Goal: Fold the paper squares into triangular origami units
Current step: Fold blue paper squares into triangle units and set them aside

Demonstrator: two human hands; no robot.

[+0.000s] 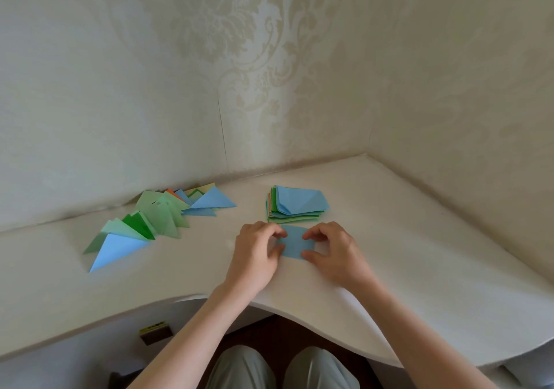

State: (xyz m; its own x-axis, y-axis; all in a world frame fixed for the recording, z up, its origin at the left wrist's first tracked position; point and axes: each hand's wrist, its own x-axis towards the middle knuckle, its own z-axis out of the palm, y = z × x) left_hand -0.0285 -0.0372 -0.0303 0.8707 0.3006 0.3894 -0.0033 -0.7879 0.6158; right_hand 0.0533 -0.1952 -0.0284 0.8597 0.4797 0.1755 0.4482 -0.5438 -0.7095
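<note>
A blue paper [295, 241], folded into a rectangle, lies flat on the white table [389, 239] just in front of a stack of paper squares [296, 206]. The left hand [257, 250] pinches its left edge in a curled grip, and the right hand [332, 247] pinches its right edge likewise. Finished triangular units [150, 224] in blue and green lie spread out at far left by the wall.

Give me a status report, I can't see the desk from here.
Left hand and right hand both pinching the blue paper flat on the desk. Paper stack just behind. Nothing in the way.
</note>
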